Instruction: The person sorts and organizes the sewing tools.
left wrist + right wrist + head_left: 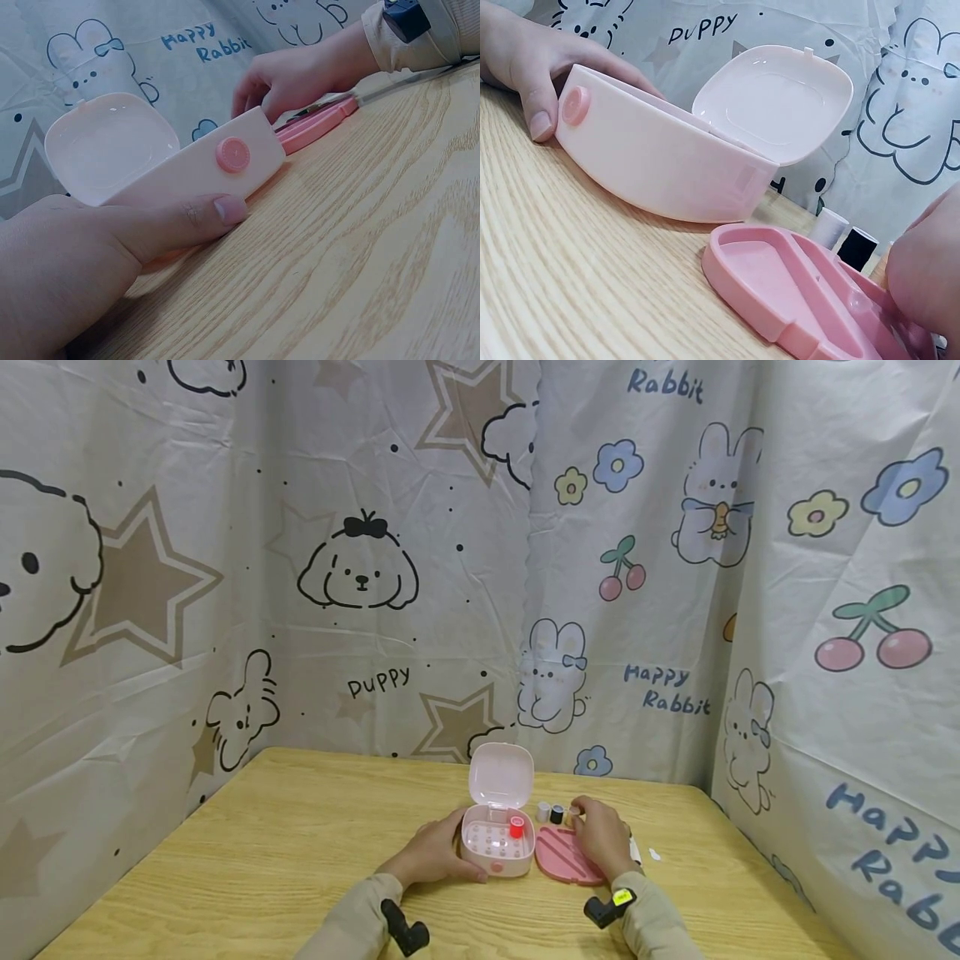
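My left hand (437, 853) grips the left side of a pale pink sewing box (195, 169), thumb along its front beside the round pink button (233, 154). The lid (776, 105) stands open at the back. Inside, a red thread spool (517, 827) sits among rows of small pegs. My right hand (602, 837) reaches over a pink divided tray (761, 281), its curled fingers at a beige-orange thread spool (573, 812) partly hidden by them. Left of that spool stand a black spool (857, 248) and a white spool (829, 228).
A small white piece (655, 854) lies on the wooden table (300, 827) right of the tray. Another white item (635, 850) is partly hidden by my right hand. Printed curtains (360, 635) hang behind the table and on both sides.
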A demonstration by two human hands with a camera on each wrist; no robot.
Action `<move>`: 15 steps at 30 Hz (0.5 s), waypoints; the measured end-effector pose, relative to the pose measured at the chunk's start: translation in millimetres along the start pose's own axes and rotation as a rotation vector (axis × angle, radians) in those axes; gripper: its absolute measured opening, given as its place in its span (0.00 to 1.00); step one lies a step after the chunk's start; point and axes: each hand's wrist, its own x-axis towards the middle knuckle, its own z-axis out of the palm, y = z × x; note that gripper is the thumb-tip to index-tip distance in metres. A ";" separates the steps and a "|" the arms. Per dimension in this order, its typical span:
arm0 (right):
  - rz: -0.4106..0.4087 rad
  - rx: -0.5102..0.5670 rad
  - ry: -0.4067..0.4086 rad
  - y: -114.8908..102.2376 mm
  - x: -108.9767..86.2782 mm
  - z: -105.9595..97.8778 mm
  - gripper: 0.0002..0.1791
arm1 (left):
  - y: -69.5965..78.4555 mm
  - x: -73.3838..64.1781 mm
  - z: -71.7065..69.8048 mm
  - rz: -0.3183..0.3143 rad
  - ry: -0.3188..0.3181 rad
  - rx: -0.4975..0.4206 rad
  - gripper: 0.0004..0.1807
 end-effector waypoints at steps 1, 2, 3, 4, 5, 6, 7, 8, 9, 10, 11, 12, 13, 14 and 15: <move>0.004 -0.001 0.002 -0.4 0.6 -0.2 0.11 | 0.2 -0.1 0.0 0.001 0.000 0.000 0.63; 0.007 -0.002 0.003 -0.2 1.3 -0.1 0.11 | 0.1 0.0 0.0 0.001 0.000 0.000 0.63; 0.015 -0.002 0.001 -0.5 1.8 -0.1 0.12 | 0.1 -0.1 0.0 0.002 0.000 0.001 0.63; 0.018 -0.002 0.003 -0.7 2.1 -0.3 0.12 | 0.1 -0.1 0.1 0.002 0.001 0.002 0.63; 0.023 -0.001 0.002 -0.6 2.6 -0.1 0.12 | 0.0 -0.1 0.1 0.002 0.001 0.003 0.62; 0.023 0.001 0.003 -0.6 2.9 -0.3 0.12 | 0.0 -0.2 0.2 0.003 0.001 0.001 0.62; 0.023 0.003 0.004 -0.5 3.2 -0.4 0.12 | -0.1 -0.2 0.2 0.002 0.001 0.001 0.62; 0.027 0.006 0.002 -0.2 3.4 -0.3 0.12 | -0.4 -0.1 0.3 0.001 0.001 -0.002 0.62; 0.031 0.009 0.001 -0.1 3.7 -0.2 0.13 | -0.8 0.0 0.3 0.000 0.000 -0.003 0.62; 0.032 0.013 0.002 -0.1 3.8 -0.5 0.13 | -1.2 0.3 0.4 0.000 0.000 -0.002 0.63; 0.032 0.015 0.000 0.2 4.3 -0.3 0.13 | -1.5 0.4 0.5 0.000 0.000 -0.002 0.63; 0.031 0.016 0.001 0.7 4.4 -0.1 0.13 | -1.9 0.5 0.6 -0.001 -0.001 -0.004 0.63; 0.033 0.017 0.001 0.9 4.6 -0.2 0.13 | -2.2 0.7 0.7 -0.001 -0.001 -0.006 0.63; 0.035 0.017 0.001 0.7 4.7 -0.4 0.13 | -2.5 0.8 0.7 -0.002 -0.002 -0.007 0.63; 0.033 0.016 0.003 0.5 4.8 -0.8 0.13 | -2.6 0.9 0.7 -0.002 -0.003 -0.009 0.63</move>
